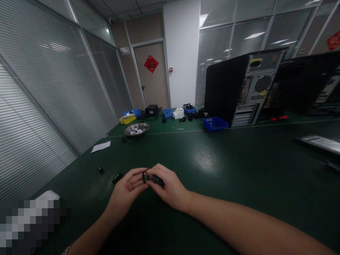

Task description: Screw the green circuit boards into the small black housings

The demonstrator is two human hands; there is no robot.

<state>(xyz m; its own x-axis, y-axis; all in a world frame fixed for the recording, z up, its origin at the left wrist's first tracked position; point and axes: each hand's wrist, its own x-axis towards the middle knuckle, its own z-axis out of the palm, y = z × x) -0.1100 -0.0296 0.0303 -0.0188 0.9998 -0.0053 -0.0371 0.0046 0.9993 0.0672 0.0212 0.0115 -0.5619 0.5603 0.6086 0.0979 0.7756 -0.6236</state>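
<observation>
My left hand (129,185) pinches the edge of a small black piece with a green circuit board (146,177) between thumb and fingertips. My right hand (167,184) is closed against it from the right, gripping a slim tool with a dark handle (158,180); a thin pale shaft points at the board. Its exact kind is hard to make out. The two hands almost touch, just above the green table. Left of my left hand lies a black piece with a green board (117,177), and farther left a smaller dark green piece (100,170).
A metal bowl (137,130) of small parts stands behind the hands. Farther back are a yellow tray (127,119), a blue bin (215,124) and a white device (178,113). A black computer tower (225,86) stands at right. White paper (101,146) lies at left.
</observation>
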